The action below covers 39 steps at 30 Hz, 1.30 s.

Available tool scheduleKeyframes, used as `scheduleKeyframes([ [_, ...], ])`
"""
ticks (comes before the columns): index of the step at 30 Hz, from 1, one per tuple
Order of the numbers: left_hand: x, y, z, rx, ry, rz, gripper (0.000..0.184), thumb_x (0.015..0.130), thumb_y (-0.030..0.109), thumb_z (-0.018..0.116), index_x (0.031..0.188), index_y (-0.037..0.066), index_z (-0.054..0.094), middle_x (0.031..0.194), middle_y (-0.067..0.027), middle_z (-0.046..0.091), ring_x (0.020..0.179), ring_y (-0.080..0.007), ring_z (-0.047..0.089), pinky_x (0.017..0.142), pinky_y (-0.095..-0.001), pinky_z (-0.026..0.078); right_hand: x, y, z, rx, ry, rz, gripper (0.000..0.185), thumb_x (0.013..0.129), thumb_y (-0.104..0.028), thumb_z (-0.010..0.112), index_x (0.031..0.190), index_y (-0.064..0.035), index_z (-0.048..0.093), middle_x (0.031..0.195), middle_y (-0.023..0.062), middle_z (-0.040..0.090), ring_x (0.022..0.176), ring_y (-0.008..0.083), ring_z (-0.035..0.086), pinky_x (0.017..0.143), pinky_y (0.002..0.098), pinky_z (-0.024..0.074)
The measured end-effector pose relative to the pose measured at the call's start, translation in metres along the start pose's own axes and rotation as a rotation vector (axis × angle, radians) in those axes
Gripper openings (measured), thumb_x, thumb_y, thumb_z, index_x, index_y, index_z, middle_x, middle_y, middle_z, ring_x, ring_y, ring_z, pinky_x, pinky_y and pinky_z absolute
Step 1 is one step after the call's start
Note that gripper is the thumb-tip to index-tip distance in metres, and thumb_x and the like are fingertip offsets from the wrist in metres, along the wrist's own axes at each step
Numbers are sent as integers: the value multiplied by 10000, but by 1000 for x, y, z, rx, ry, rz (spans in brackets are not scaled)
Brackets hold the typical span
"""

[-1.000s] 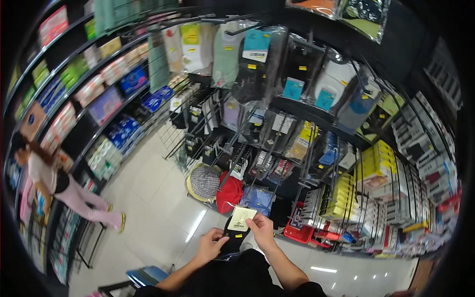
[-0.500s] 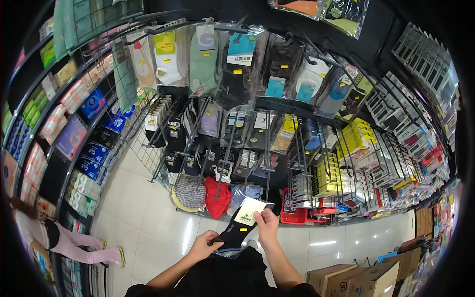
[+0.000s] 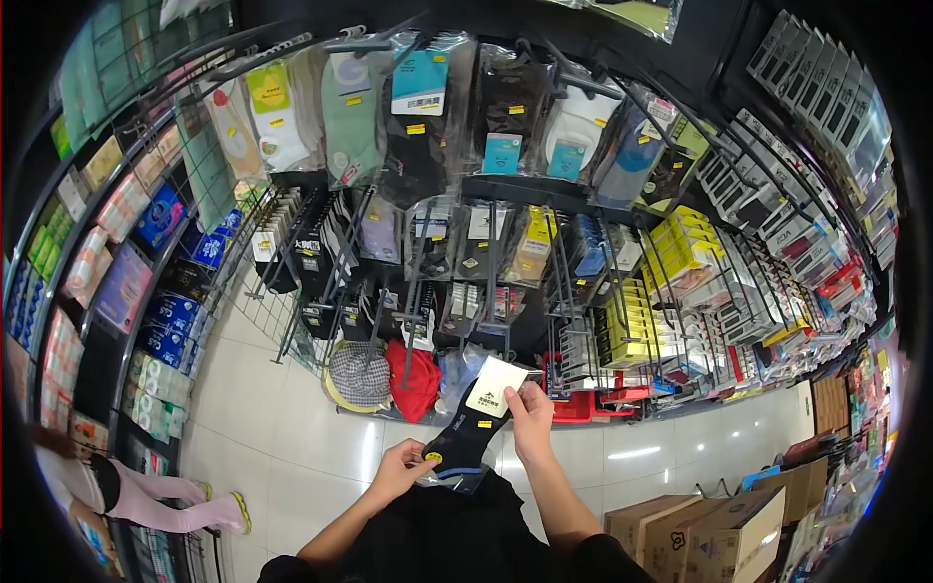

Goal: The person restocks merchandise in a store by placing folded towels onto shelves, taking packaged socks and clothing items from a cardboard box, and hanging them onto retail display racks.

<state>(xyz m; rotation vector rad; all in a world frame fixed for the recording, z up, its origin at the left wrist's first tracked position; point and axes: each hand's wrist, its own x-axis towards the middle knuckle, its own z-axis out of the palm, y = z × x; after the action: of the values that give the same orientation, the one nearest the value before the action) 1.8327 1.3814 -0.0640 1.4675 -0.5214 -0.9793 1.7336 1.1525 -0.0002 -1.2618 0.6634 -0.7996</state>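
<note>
Between my two hands is a pack of black socks in a clear bag, with a pale header card, a yellow price sticker and a round yellow sticker near the blue-striped end. My right hand pinches the card end, thumb on the front. At the lower left, my left hand is closed on the bag's edge, its thumb by the round sticker. The pack slants, card end up and to the right, in front of my black shirt. A red cap and a checked hat sit behind it at the rack's foot.
Hooks on the rack ahead carry sock packs and yellow boxes. Red baskets stand low behind my right hand. Cardboard boxes are at lower right. A person in pink trousers is by the left shelves.
The sock pack has risen slightly and turned flatter to me, so the round yellow sticker and blue stripe show more. My left hand has shifted up a little. The view has moved slightly.
</note>
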Motion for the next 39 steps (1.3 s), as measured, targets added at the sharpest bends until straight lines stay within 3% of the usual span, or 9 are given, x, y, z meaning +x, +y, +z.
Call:
scheduleKeyframes([
  [8,23,-32,12,139,7,63,268,858,26,699,1096,-31,591,868,-65,665,829,-114,644,770,-260,527,25,-1,-22,-7,-25,-17,94,915,-92,660,900,-11,613,813,-6,628,710,22,524,633,199,412],
  [16,35,-2,35,402,52,71,253,849,2,684,1085,-35,600,895,-119,689,817,-172,680,745,-282,546,56,4,-25,-32,-47,-96,120,921,-111,654,907,-1,609,807,-3,614,712,30,526,621,201,414],
  [19,43,5,39,462,109,71,242,844,-3,681,1073,-28,609,894,-127,696,832,-201,694,755,-299,555,71,7,-21,-65,-72,-103,137,928,-116,644,932,15,605,831,6,624,738,35,535,642,205,426],
  [27,47,-5,35,452,233,94,323,837,55,690,1134,0,577,1090,-150,666,938,-251,688,787,-327,564,123,4,-3,-85,-118,-204,156,950,-105,606,1008,33,562,908,83,660,830,93,590,735,250,469],
  [34,34,-17,33,469,151,3,307,866,117,674,1140,20,574,1042,-127,685,904,-244,687,776,-341,552,162,15,7,-109,-144,-291,190,935,-117,628,1006,41,550,892,119,667,850,125,623,772,270,490],
  [36,32,-19,36,498,144,-10,302,876,138,670,1142,31,576,1014,-120,692,883,-235,685,775,-334,545,167,11,8,-246,-181,-285,166,942,-78,600,1053,37,558,985,119,673,935,135,631,842,272,488],
  [39,28,-15,44,478,166,-81,304,880,146,667,1147,33,576,1008,-122,692,875,-233,684,778,-327,544,171,6,12,-309,-190,-328,171,930,-72,609,1041,51,567,974,126,680,941,144,643,854,283,493],
])
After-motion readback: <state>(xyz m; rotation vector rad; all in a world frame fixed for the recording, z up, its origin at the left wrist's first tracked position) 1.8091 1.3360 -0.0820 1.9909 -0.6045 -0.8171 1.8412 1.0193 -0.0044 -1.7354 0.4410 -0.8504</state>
